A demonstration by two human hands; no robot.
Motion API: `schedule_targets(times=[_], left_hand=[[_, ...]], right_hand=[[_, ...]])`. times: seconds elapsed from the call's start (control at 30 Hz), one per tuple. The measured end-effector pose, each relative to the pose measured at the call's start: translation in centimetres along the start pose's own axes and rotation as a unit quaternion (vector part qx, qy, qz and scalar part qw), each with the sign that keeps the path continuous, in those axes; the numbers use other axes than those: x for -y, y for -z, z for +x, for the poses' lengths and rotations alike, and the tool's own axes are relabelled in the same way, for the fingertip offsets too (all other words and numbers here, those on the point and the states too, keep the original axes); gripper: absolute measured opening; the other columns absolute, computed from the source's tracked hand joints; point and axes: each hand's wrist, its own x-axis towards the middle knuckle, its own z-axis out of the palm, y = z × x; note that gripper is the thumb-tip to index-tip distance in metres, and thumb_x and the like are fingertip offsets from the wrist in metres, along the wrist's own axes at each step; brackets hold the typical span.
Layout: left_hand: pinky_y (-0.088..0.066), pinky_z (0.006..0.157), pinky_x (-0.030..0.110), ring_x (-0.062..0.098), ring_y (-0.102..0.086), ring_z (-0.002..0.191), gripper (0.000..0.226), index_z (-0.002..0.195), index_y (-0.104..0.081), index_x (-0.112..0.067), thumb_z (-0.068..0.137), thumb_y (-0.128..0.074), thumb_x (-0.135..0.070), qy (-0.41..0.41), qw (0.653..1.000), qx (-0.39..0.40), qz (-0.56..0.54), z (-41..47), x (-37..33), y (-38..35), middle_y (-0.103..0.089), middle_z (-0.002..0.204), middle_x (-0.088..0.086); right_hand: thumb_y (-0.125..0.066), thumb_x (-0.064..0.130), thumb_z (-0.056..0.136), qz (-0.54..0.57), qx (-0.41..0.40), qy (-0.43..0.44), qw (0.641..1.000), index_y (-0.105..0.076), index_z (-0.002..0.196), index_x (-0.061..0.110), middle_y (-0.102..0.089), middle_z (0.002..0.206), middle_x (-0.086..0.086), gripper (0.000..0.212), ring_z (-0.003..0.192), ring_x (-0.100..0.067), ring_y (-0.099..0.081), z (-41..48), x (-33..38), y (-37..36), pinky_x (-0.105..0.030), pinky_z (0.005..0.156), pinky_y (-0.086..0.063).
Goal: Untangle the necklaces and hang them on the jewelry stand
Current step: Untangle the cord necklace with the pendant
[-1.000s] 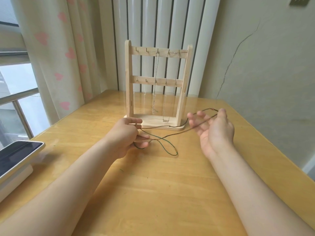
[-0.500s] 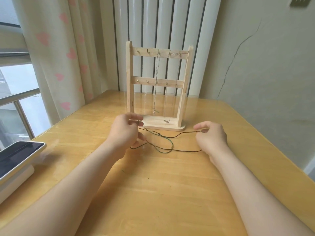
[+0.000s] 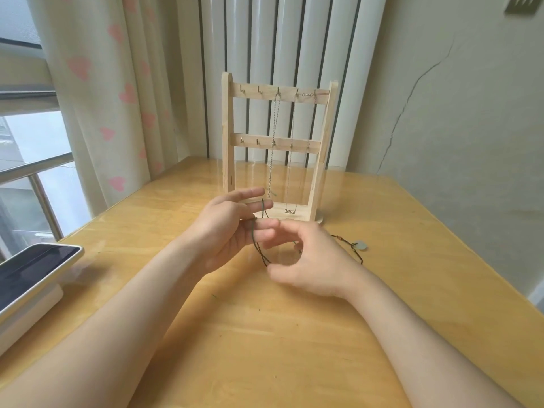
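Note:
A wooden jewelry stand (image 3: 226, 136) stands at the back of the table. Two thin chain necklaces hang from its top rail: a plain one (image 3: 273, 142) and one with a small bar pendant (image 3: 290, 212). A dark green cord necklace (image 3: 260, 251) runs over the fingers of my left hand (image 3: 229, 231), which pinches it just in front of the stand's base. My right hand (image 3: 309, 260) is close beside the left, its fingers curled on the same cord. The cord trails right to a pale pendant (image 3: 360, 246) lying on the table.
The wooden table (image 3: 265, 348) has a phone-like device (image 3: 32, 269) on a white box at its left edge. A curtain (image 3: 103, 98) and window are at the left, a white radiator (image 3: 265, 39) behind the stand, and a cracked wall at the right.
My right hand has moved left until it is next to my left hand. My left hand has lifted slightly with the cord over its fingers. The pendant end now lies on the table at the right.

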Motion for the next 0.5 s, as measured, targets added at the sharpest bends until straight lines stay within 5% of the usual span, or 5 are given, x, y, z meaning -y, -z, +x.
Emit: schedule_targets(times=[0.1, 0.2, 0.3, 0.5], left_hand=[[-0.067, 0.076, 0.041, 0.04, -0.078, 0.1, 0.059, 0.144, -0.053, -0.001, 0.098, -0.026, 0.024, 0.008, 0.998, 0.033, -0.052, -0.2, -0.1, -0.1, -0.057, 0.143, 0.027], [-0.064, 0.09, 0.051, 0.048, -0.073, 0.113, 0.063, 0.15, -0.049, -0.007, 0.097, -0.028, 0.018, 0.001, 0.996, 0.062, -0.061, -0.3, -0.2, -0.3, -0.052, 0.15, 0.023], [-0.065, 0.085, 0.05, 0.04, -0.077, 0.109, 0.052, 0.151, -0.052, -0.016, 0.1, -0.043, -0.015, -0.028, 0.999, 0.039, 0.018, -0.2, -0.2, -0.1, -0.055, 0.15, 0.012], [-0.067, 0.074, 0.045, 0.024, -0.078, 0.1, 0.057, 0.142, -0.061, -0.016, 0.097, -0.034, 0.007, -0.074, 0.94, -0.113, 0.315, 1.1, 1.2, 1.2, -0.055, 0.145, 0.006]], right_hand=[[-0.09, 0.033, 0.079, 0.067, 0.017, 0.003, 0.998, -0.073, 0.122, 0.033, -0.078, 0.109, 0.011, 0.047, 0.111, 0.0, -0.07, 0.1, -0.2, -0.3, -0.03, 0.1, -0.054], [-0.081, 0.026, 0.092, 0.098, -0.022, -0.006, 0.995, -0.081, 0.095, 0.023, -0.077, 0.083, 0.002, 0.004, 0.077, -0.006, -0.066, 0.3, -0.5, 0.0, -0.029, 0.081, -0.054], [-0.074, 0.021, 0.097, 0.126, -0.023, -0.059, 0.99, -0.081, 0.09, 0.017, -0.077, 0.078, -0.006, 0.011, 0.065, -0.011, -0.057, 0.3, -0.6, 0.5, -0.028, 0.07, -0.048], [-0.071, 0.023, 0.098, 0.136, -0.086, -0.137, 0.977, -0.075, 0.087, 0.006, -0.073, 0.069, -0.002, 0.02, 0.052, -0.006, -0.057, 0.8, -0.8, 0.8, -0.024, 0.062, -0.048]])
